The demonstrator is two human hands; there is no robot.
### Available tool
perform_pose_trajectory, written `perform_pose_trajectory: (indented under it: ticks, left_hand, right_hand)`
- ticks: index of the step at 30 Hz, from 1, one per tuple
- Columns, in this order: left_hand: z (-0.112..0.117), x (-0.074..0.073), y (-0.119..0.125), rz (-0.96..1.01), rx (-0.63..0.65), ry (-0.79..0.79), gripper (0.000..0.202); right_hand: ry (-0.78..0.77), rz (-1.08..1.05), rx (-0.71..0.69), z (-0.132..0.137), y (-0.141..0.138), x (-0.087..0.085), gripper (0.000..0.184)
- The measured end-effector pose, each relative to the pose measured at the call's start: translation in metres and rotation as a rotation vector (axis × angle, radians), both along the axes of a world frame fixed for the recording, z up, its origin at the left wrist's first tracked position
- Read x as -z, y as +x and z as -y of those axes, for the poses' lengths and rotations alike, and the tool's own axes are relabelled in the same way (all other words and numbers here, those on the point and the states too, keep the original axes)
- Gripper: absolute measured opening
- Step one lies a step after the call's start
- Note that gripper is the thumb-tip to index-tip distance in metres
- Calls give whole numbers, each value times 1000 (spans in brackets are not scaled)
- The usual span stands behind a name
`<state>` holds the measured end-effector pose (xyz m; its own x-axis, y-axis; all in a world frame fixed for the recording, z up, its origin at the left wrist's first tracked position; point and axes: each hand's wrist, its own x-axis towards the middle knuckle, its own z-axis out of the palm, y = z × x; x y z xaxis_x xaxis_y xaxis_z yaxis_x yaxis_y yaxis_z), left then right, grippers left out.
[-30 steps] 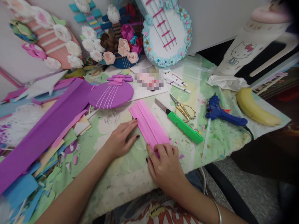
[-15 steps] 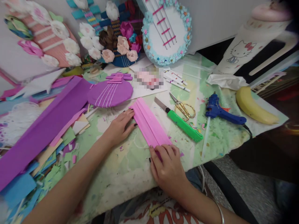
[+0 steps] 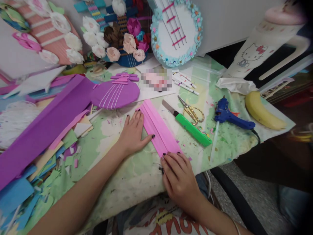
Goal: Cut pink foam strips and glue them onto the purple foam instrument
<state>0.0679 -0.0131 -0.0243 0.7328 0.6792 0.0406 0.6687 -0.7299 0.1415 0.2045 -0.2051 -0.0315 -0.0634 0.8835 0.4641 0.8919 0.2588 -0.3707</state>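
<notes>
A folded strip of pink crepe paper [image 3: 160, 127] lies slantwise on the table, with creases along its length. My left hand [image 3: 132, 135] rests flat at its upper left edge, fingers stretched out and the thumb on the paper's side. At the near end, my right hand [image 3: 179, 176] has its fingers bent together over the paper, pinching it; part of that end is hidden under the hand. Just right of the strip are a green utility knife [image 3: 193, 130] with its blade out and gold-handled scissors [image 3: 193, 114].
A blue glue gun [image 3: 226, 116] and a banana [image 3: 264, 112] lie to the right, below a large tumbler [image 3: 259, 52]. Purple crepe paper [image 3: 49, 127] and paper scraps [image 3: 51, 179] cover the left. A purple paper guitar [image 3: 116, 94] and flower-decorated instruments stand farther back.
My left hand has shifted slightly up and right, its thumb now against the paper. My right hand's fingers have drawn closer together at the near end. The view has tilted slightly.
</notes>
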Motion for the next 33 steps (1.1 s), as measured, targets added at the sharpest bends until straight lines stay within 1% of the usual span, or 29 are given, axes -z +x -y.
perform_pose_trajectory:
  ticks: [5, 9, 12, 17, 22, 26, 30, 32, 33]
  left_hand:
    - [16, -2, 3, -36, -1, -41, 105]
    - [31, -2, 5, -36, 22, -65, 110]
    - [36, -1, 5, -31, 26, -61, 111]
    - [36, -2, 6, -53, 12, -72, 111]
    - [36, -3, 6, -54, 13, -63, 111]
    - [37, -4, 7, -37, 11, -50, 112]
    - [37, -2, 4, -5, 5, -60, 110]
    - [36, 2, 1, 42, 2, -62, 105]
    - [36, 3, -1, 79, -5, -56, 99]
  right_hand:
    - [-9, -29, -5, 1, 2, 0, 32]
    - [25, -41, -49, 5, 3, 4, 33]
    - [43, -39, -54, 9, 5, 4, 34]
    - [21, -39, 10, 11, 7, 1, 31]
    - [11, -39, -33, 18, 9, 2, 33]
    - [-14, -63, -28, 21, 10, 1, 32]
    - [32, -196, -34, 17, 15, -4, 36]
    - [62, -234, 8, 11, 20, -7, 39]
    - [59, -224, 48, 7, 22, -8, 40]
